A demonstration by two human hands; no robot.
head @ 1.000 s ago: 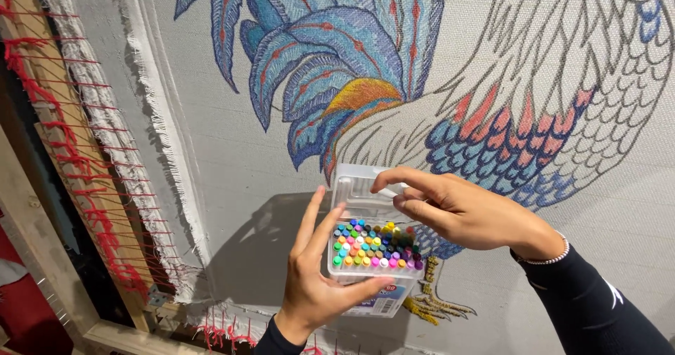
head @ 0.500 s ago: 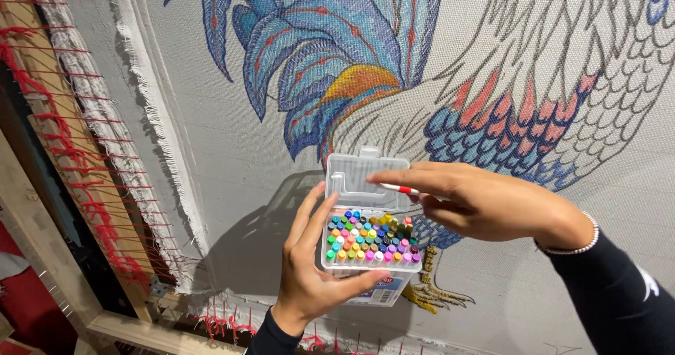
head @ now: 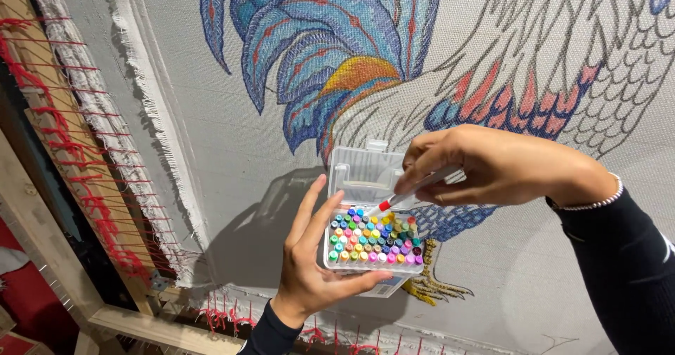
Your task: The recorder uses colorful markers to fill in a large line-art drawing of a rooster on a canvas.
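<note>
Left hand (head: 309,270) grips the open marker case (head: 373,246). Right hand (head: 485,165) pinches a red-tipped marker (head: 404,197) above the caps; seating it likely calls for an empty slot.

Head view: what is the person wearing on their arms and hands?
Both hands are bare, with no gloves or rings visible. The left hand comes out of a dark navy long sleeve ending at the wrist. The right hand has the same dark sleeve, with a small white mark near the frame's right edge, and a thin bracelet of pale beads at the wrist.
</note>
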